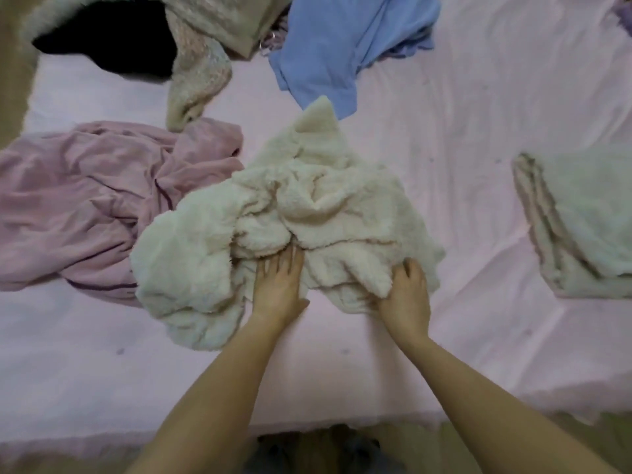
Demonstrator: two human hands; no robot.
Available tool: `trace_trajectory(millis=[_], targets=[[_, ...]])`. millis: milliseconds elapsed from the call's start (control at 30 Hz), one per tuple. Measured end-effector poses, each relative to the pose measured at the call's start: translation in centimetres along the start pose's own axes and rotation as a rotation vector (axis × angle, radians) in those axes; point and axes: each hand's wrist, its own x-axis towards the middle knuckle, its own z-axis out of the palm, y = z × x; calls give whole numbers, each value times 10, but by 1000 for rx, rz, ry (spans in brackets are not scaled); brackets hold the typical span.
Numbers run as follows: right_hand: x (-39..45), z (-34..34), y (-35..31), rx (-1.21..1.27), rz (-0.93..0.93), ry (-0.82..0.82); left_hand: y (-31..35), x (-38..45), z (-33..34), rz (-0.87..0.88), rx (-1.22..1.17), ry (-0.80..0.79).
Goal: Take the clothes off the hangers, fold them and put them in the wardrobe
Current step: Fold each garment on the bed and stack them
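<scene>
We had the cream fleece garment (290, 213) crumpled mid-bed on the pink sheet (478, 131). Our left hand (278, 285) pressed it flat, fingers straight; our right hand (407, 295) pinched its hem. It probably wanted spreading smooth before any fold.

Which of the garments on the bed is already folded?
The pale garment at the right edge of the bed, apart from both hands. It lies in flat stacked layers; the cream fleece, pink garment and blue garment lie crumpled.
</scene>
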Motion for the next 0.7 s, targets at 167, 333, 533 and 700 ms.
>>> trace_trajectory(millis=[167, 333, 533, 700], targets=[[21, -28, -9, 429, 131, -44, 12, 16, -23, -111, -128, 80], [31, -133, -21, 280, 41, -115, 15, 0, -124, -144, -432, 105], [38, -286, -77, 175, -94, -123, 34, -37, -291, -71, -314, 137], [28, -384, -131, 145, -108, 52, 54, -84, -420, -277, -696, 545]])
